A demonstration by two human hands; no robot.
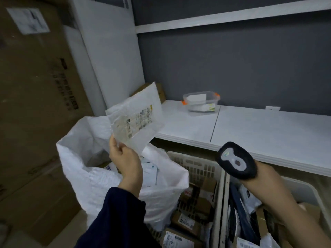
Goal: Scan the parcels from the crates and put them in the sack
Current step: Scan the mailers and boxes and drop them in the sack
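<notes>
The open sack [84, 158] already holds several parcels. Above it the left hand [125, 158] pinches a white mailer [136, 119] by its lower corner, label up (probably mid-scan). Both crates [197, 164] are well stocked, so much is left. The right hand [266, 179] grips the scanner [236, 161]. A white counter [259, 129] runs below a grey wall [232, 68].

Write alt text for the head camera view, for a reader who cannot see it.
A person's left hand holds up a white parcel, label visible, near an open white sack, while the right hand grips a black scanner. Below stand two crates of parcels, before a white shelf.
</notes>
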